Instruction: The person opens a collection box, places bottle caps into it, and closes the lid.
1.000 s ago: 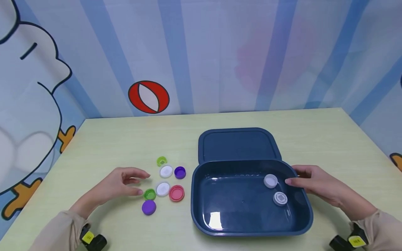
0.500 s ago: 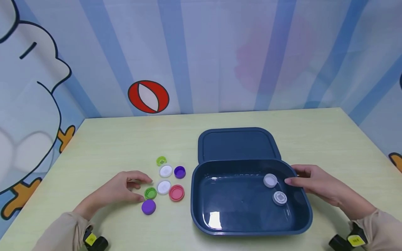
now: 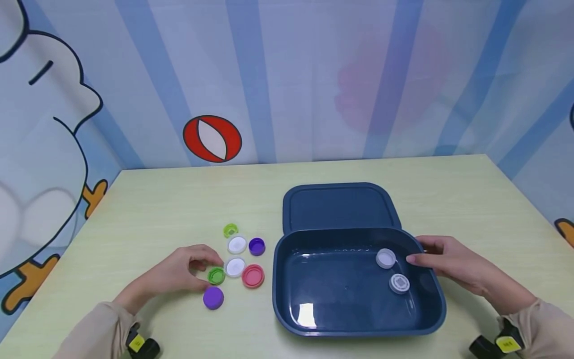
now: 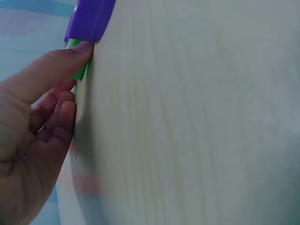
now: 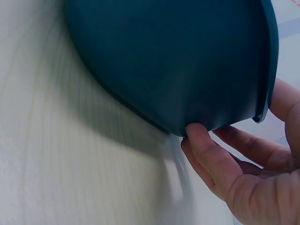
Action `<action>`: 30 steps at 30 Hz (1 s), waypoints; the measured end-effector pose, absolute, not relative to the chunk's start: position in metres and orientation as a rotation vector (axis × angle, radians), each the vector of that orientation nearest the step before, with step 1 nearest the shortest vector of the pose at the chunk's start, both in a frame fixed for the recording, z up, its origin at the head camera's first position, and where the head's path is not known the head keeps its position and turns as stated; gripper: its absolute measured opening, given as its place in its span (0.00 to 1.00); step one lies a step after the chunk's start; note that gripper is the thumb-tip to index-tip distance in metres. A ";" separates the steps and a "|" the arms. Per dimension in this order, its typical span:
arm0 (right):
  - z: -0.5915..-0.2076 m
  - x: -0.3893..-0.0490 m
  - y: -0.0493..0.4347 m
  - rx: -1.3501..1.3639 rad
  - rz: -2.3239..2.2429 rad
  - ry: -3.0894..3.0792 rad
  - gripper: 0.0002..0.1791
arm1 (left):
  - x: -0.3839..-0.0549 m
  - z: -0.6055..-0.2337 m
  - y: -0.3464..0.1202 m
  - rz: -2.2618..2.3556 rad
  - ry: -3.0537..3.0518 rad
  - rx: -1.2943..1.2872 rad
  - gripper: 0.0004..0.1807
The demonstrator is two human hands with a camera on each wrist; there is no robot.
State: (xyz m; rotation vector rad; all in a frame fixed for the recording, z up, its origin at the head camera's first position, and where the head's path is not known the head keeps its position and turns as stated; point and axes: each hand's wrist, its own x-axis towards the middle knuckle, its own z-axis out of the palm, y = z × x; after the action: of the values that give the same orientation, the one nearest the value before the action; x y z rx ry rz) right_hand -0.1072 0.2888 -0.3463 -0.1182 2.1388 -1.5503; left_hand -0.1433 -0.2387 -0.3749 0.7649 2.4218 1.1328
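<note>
With thumb and forefinger on either side, my left hand (image 3: 184, 270) pinches a green bottle cap (image 3: 216, 275) lying on the table. In the left wrist view the thumb touches this green cap (image 4: 78, 65), just beside a purple cap (image 4: 91, 21). Close by in the head view lie a purple cap (image 3: 213, 298), a white cap (image 3: 235, 268) and a red cap (image 3: 253, 276). My right hand (image 3: 453, 262) grips the right rim of a dark blue plastic box (image 3: 279, 289), thumb inside the rim. Two white caps, one farther back (image 3: 385, 258) and one nearer (image 3: 399, 283), lie inside the box.
Behind the box lies its dark blue lid (image 3: 341, 207), flat on the pale wooden table (image 3: 179, 199). Another white cap (image 3: 236, 245), a dark purple cap (image 3: 257, 247) and a light green cap (image 3: 230, 230) lie farther back. A patterned curtain (image 3: 314, 80) borders the table.
My left hand has moved right and slightly nearer, closing its thumb and forefinger around the green cap. The green cap and neighbouring white cap have shifted slightly right. My right hand stays on the box rim.
</note>
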 end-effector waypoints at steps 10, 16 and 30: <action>-0.346 -0.107 0.288 -0.121 -1.559 2.128 0.31 | -0.140 -0.372 -0.237 1.167 2.416 0.685 0.20; -0.346 -0.107 0.289 -0.124 -1.551 2.131 0.31 | -0.139 -0.364 -0.238 1.203 2.415 0.548 0.22; -0.346 -0.107 0.289 -0.129 -1.555 2.131 0.31 | -0.141 -0.352 -0.228 1.318 2.353 0.519 0.23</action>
State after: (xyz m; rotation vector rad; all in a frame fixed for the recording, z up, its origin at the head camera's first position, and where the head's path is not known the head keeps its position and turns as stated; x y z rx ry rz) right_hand -0.1071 0.2889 -0.3456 -0.1294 2.1308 -1.5554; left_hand -0.1407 -0.2285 -0.3518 0.5185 2.3531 1.3181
